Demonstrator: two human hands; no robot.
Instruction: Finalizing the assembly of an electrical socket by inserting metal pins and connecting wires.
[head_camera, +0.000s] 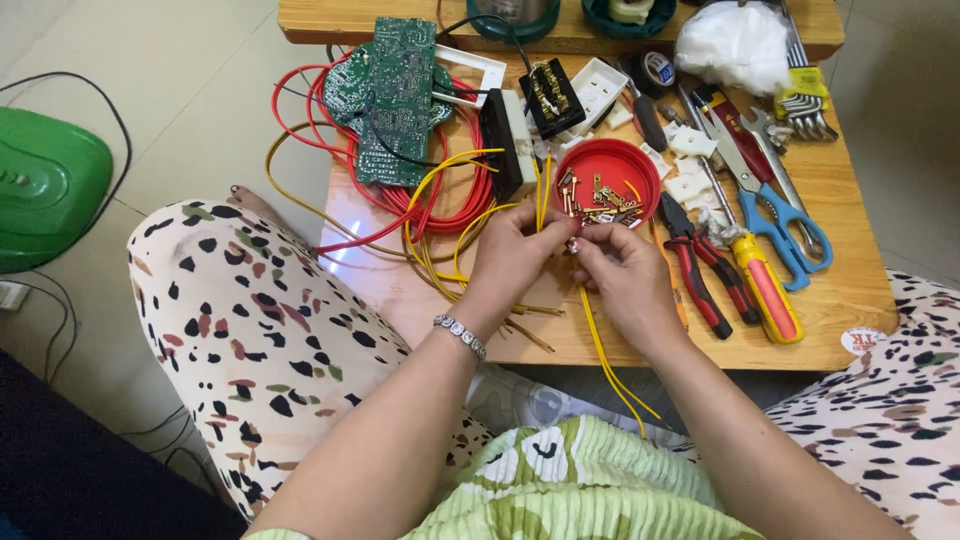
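We sit with our knees spread around a low wooden desk (850, 300), so everything lies within arm's reach. Largest on it is the green printed circuit board (392, 95), pushed to the far left corner on a loose tangle of red insulated wire (440, 205), out of the way of the working spot. Along the right side lie blue-handled scissors (775, 205), red-and-black-handled pliers (700, 275) and a yellow-and-red-handled screwdriver (768, 293), handles pointing toward us, which we judge handy for picking up. A black socket block with brass contacts (552, 95) and white plastic socket parts (598, 90) sit at the far middle. The shallow round red plastic lid (605, 170) serves as a tray, keeping small brass terminals (598, 200) from scattering, just beyond our fingers.

The thin yellow insulated wires (600, 345) run up from the desk's near edge, between our hands, to just in front of the lid. Our left hand (515, 255) is curled, fingertips pinching the wires near their upper ends. Our right hand (625, 275) is likewise closed in a pinch at the same spot, seemingly on a wire end or a small terminal; we cannot tell which.
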